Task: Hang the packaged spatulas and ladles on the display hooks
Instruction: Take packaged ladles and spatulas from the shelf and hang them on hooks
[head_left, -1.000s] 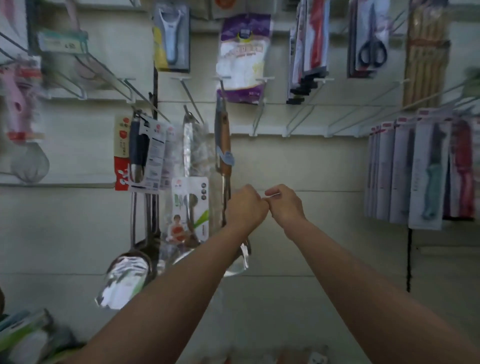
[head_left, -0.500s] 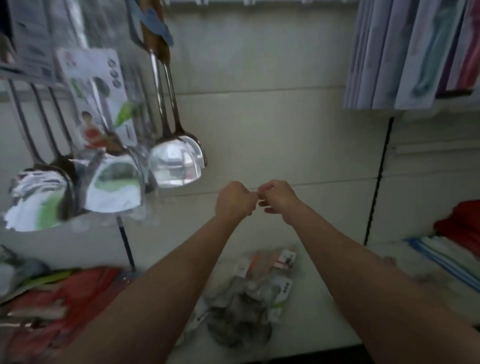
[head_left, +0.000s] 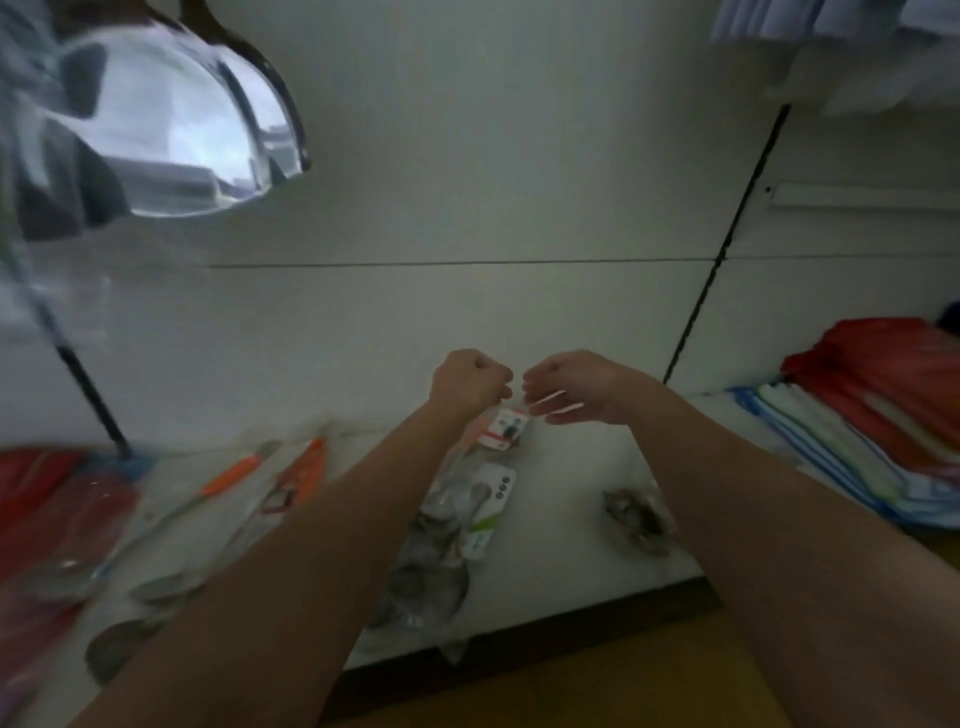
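Since the earlier frame the two hands have separated. The left hand (head_left: 470, 382) is fisted; whether it grips anything cannot be told. The right hand (head_left: 574, 387) pinches a thin white strip (head_left: 545, 401). Directly below the hands, packaged ladles (head_left: 457, 525) lie on the white shelf (head_left: 566, 488). Left of this pile lie orange-handled utensils (head_left: 234, 475); a hanging ladle bowl (head_left: 176, 124) is far above-left.

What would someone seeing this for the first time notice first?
Probably the big shiny ladle bowl hanging at upper left, close to the camera. Next, the left hand and right hand held out side by side at the centre, above packaged utensils lying on the white shelf. A red stack of folded cloth sits at right.
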